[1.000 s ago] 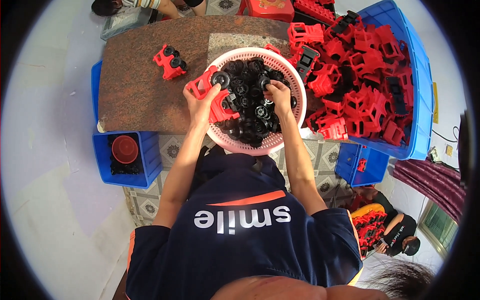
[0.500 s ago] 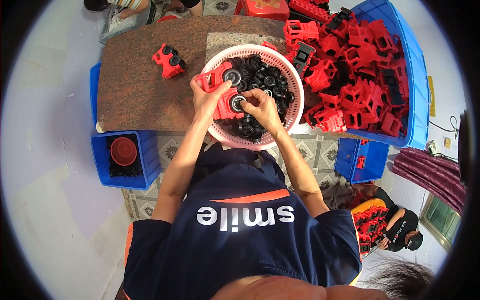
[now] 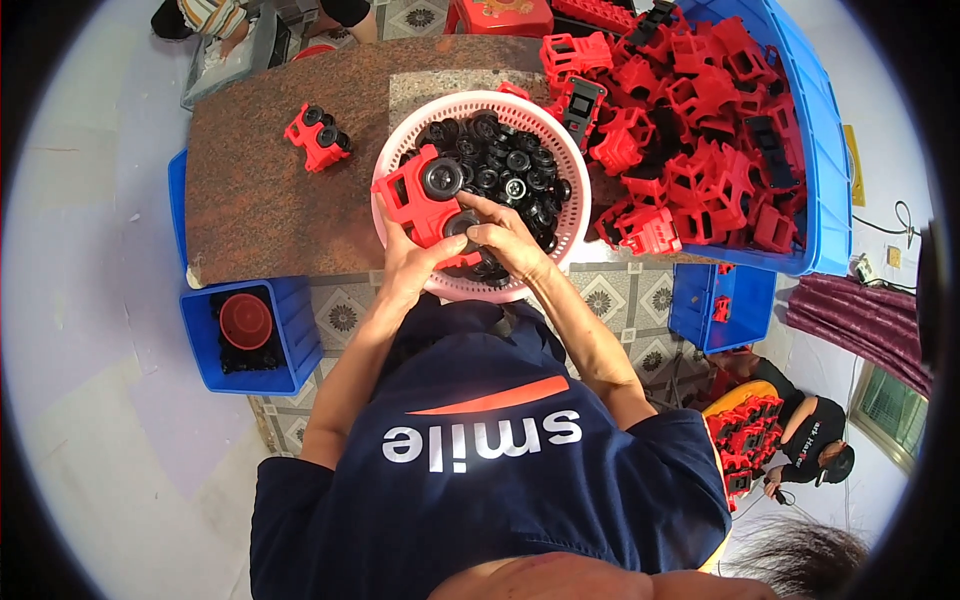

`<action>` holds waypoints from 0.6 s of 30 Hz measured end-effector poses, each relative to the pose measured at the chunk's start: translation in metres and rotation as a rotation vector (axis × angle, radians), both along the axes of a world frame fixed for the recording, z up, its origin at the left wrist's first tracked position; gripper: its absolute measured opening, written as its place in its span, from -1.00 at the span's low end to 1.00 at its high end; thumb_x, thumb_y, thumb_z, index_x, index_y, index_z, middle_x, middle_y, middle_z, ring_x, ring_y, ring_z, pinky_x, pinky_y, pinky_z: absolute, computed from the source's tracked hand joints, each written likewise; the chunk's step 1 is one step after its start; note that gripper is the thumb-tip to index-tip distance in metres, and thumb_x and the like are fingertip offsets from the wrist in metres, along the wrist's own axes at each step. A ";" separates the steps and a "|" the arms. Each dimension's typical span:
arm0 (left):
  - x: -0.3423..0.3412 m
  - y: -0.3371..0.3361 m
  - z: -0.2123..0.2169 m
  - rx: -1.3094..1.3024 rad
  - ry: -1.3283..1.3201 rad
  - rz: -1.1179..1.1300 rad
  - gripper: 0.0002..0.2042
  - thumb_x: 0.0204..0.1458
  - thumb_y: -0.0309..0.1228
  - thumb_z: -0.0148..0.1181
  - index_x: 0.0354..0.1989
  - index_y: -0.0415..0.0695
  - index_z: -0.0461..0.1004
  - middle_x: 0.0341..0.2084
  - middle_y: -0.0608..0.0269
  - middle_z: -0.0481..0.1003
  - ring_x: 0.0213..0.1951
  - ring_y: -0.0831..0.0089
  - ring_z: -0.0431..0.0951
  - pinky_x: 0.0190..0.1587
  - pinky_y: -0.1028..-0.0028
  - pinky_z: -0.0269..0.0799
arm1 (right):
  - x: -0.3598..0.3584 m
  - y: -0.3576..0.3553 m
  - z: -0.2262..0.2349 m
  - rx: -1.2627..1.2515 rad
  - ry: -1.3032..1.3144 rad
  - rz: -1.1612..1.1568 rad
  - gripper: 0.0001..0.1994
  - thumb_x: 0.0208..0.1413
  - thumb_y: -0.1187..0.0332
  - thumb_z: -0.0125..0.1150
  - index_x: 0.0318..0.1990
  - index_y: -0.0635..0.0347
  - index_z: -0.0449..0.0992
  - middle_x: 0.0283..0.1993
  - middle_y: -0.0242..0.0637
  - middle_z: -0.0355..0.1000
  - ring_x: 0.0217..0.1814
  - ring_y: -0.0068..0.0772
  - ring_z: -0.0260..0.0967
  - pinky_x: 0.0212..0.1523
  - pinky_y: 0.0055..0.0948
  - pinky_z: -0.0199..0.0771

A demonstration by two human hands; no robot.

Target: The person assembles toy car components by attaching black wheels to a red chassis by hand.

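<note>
Over a pink perforated basket (image 3: 578, 190) I hold a red toy car body (image 3: 408, 200) with two black wheels on its upward-facing side. My left hand (image 3: 410, 262) grips the near end of the body, thumb beside the lower wheel. Against that lower wheel (image 3: 462, 228) press the thumb and fingers of my right hand (image 3: 510, 238), partly covering it. The other wheel (image 3: 441, 178) is uncovered, nearer the far end. Loose black wheels (image 3: 517, 162) fill the basket beneath. Another red toy car (image 3: 320, 138) with black wheels lies on its side on the brown table (image 3: 250, 215), to the left.
At the right, a big blue crate (image 3: 822, 190) overflows with red car bodies (image 3: 700, 190). Blue bins stand below the table, left (image 3: 290, 340) and right (image 3: 745, 320). Another person (image 3: 815, 440) works lower right beside a tray of red cars; someone else's hand (image 3: 236, 36) shows top left.
The car body has turned and dropped slightly toward me. My left hand has slid to its near end, and my right fingers have shifted round the lower wheel.
</note>
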State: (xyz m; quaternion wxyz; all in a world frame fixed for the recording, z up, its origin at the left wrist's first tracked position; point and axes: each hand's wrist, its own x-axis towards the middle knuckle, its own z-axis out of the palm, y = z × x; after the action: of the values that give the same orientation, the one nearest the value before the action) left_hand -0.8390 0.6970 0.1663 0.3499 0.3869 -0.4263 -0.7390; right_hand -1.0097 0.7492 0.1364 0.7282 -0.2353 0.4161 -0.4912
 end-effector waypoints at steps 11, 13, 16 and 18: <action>0.086 0.004 -0.035 0.816 0.412 -0.305 0.04 -0.11 0.27 0.22 0.42 -0.09 -0.09 0.32 -0.04 0.12 0.28 0.07 0.25 0.31 0.08 0.19 | -0.003 -0.012 0.060 -1.163 0.942 0.508 -0.27 -0.26 0.17 0.53 0.19 -0.07 0.40 0.39 -0.21 0.14 0.41 -0.04 0.10 0.35 0.19 -0.10; 0.085 0.000 -0.034 0.612 0.343 -0.458 0.03 -0.16 -0.03 0.41 0.41 -0.17 -0.10 0.29 -0.06 0.15 0.25 0.06 0.29 0.29 0.07 0.21 | -0.026 -0.041 0.044 -0.976 0.762 0.353 -0.46 -0.15 0.17 0.47 0.07 0.02 0.53 0.27 -0.23 0.32 0.33 -0.11 0.21 0.34 -0.07 0.11; 0.069 -0.011 -0.017 0.549 0.364 -0.366 0.04 -0.24 -0.23 0.43 0.42 -0.16 -0.12 0.26 -0.05 0.19 0.25 0.10 0.30 0.27 0.10 0.25 | -0.065 -0.096 -0.064 -0.376 1.196 -0.005 -0.58 -0.02 0.22 0.38 0.02 0.09 0.52 -0.05 -0.12 0.44 -0.03 -0.09 0.45 -0.07 -0.24 0.47; 0.067 -0.012 -0.022 0.464 0.352 -0.179 -0.02 -0.18 -0.28 0.40 0.40 -0.16 -0.10 0.24 -0.03 0.22 0.23 0.12 0.33 0.26 0.14 0.28 | -0.081 -0.116 -0.126 -0.401 1.665 0.050 -0.31 -0.10 0.19 0.41 0.25 -0.07 0.29 -0.15 -0.09 0.40 -0.05 0.01 0.43 -0.05 -0.15 0.46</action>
State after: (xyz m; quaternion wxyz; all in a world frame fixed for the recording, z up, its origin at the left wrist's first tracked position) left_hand -0.7724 0.6848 0.1445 0.2542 0.2835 -0.2113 -0.9002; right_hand -1.0905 0.6336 0.0102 0.1405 -0.6527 0.7154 -0.2062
